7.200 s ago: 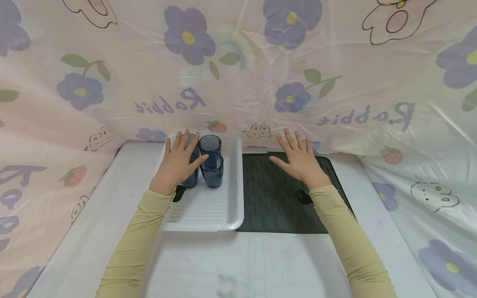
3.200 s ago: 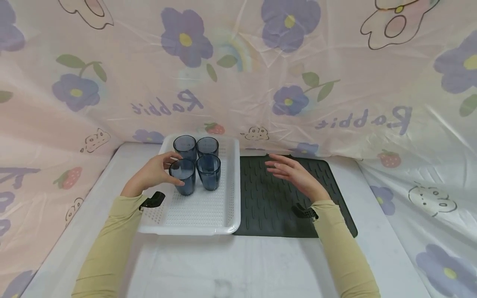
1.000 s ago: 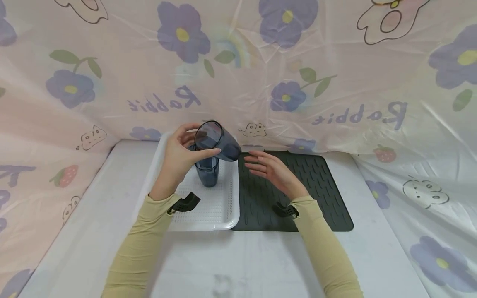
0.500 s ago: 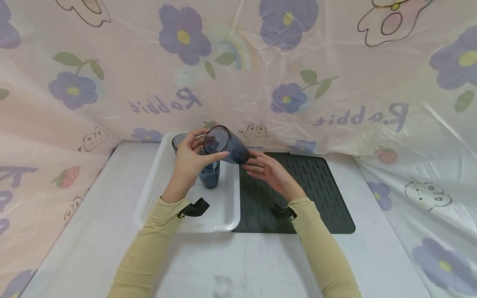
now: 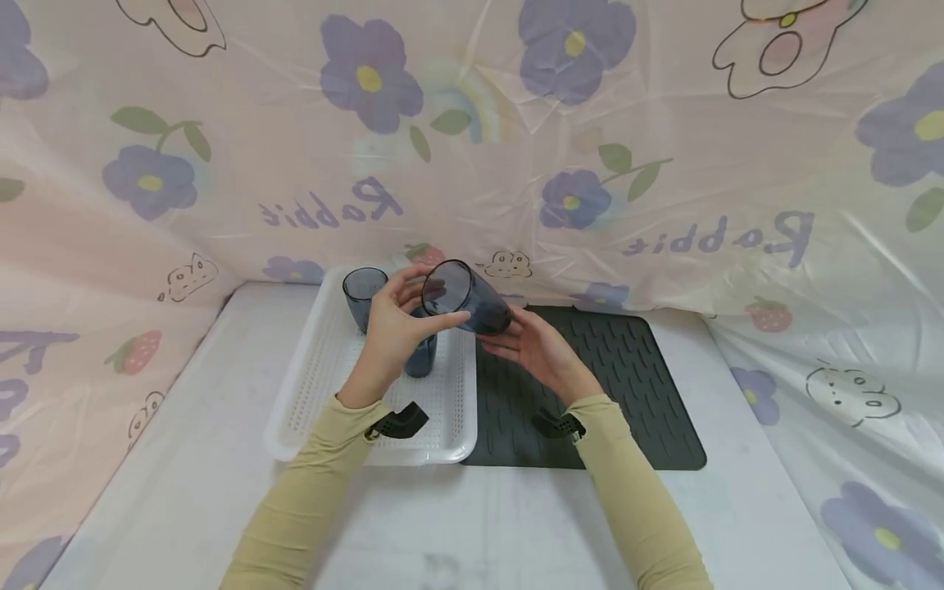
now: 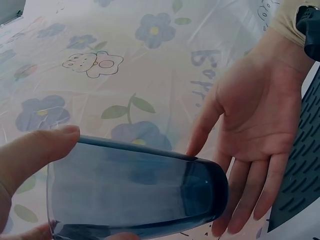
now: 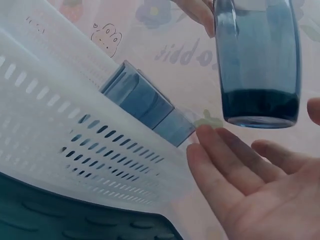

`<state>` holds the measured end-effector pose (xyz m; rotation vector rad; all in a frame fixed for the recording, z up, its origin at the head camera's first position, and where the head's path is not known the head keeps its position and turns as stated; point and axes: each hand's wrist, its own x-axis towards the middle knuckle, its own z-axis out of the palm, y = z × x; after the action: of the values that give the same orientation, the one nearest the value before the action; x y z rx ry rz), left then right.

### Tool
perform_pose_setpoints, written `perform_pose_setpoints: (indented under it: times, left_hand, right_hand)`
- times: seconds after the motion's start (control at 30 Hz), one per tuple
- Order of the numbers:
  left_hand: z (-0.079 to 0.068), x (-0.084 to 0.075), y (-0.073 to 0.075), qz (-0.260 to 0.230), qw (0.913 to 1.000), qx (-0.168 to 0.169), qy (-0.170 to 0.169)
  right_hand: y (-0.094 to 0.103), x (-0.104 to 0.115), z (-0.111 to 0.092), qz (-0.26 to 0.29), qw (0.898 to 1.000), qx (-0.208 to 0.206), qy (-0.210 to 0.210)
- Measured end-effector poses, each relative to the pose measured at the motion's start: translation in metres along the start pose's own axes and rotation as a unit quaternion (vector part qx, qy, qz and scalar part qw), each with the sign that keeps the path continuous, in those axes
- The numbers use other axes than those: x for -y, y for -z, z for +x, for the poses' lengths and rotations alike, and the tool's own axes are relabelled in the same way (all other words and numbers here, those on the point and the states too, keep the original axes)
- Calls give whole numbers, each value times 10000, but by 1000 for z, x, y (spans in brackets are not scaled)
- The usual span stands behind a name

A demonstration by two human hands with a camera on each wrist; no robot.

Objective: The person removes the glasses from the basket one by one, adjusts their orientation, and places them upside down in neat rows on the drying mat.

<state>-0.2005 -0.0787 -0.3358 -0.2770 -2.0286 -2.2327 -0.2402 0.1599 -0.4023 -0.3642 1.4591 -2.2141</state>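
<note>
A tilted blue-tinted drinking glass (image 5: 468, 299) hangs over the boundary between tray and mat, its mouth toward the left and its base to the right. My left hand (image 5: 394, 324) grips it near the rim, thumb (image 6: 45, 150) on the near side and fingers behind. My right hand (image 5: 546, 352) is palm up at the glass's base, fingers (image 7: 240, 170) extended below and beside it, thumb apart. Similar glasses stand in the white tray: one glass (image 5: 361, 299) at the back left, another glass (image 5: 420, 359) partly hidden behind my left hand.
The white perforated tray (image 5: 283, 430) sits on the white table (image 5: 369, 524). To its right lies a dark ribbed mat (image 5: 649, 410), overlapped by my right forearm. A flower-patterned curtain (image 5: 472, 164) hangs behind the tray and mat, and along both sides.
My left hand took the front-left glass out of the tray, tilted it, and carried it rightward. In the last second it has lowered slightly toward my right hand, whose fingers now meet its base.
</note>
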Motion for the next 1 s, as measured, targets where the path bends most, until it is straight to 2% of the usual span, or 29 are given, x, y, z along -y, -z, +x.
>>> perform_pose_setpoints:
  times: [0.33, 0.57, 0.73, 0.87, 1.0]
  left_hand:
    - [1, 7, -7, -209, 9998, 48, -46]
    - [-3, 16, -4, -550, 9981, 275, 34]
    - [0, 12, 2, -660, 9967, 474, 58]
    - [4, 8, 5, -768, 9948, 647, 161]
    - [5, 8, 7, -745, 9936, 780, 330]
  right_hand:
    - [-1, 0, -1, 774, 9970, 2, 57]
    - [-2, -2, -8, 716, 9973, 19, 143]
    - [-5, 1, -4, 705, 9968, -169, 334]
    - [-6, 4, -1, 972, 9934, -365, 480]
    - [-4, 5, -2, 1206, 9902, -382, 589]
